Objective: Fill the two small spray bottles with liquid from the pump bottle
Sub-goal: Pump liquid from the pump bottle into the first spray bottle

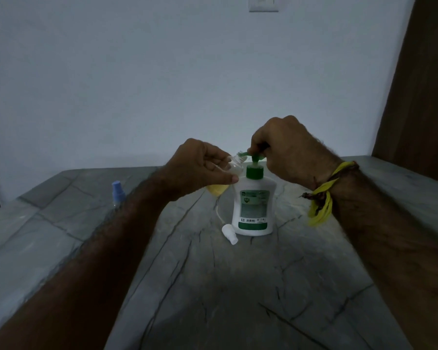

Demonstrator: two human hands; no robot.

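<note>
Here, the left hand (200,170) is gripping a tilted spray bottle (221,184) under the spout while the right hand (286,150) is pressing the pump (254,157); misalignment risks spilling.

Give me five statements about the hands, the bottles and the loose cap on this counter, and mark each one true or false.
1. The left hand holds a small clear bottle tilted with its open neck at the pump's spout. True.
2. The right hand rests flat on the counter. False: it is on the green pump head of the white pump bottle.
3. A white spray cap lies on the counter beside the pump bottle's base. True.
4. The held bottle is empty. False: yellow liquid shows in its lower part.
5. The blue-capped spray bottle stands to the right of the pump bottle. False: it stands to the left, partly behind the left forearm.
</note>
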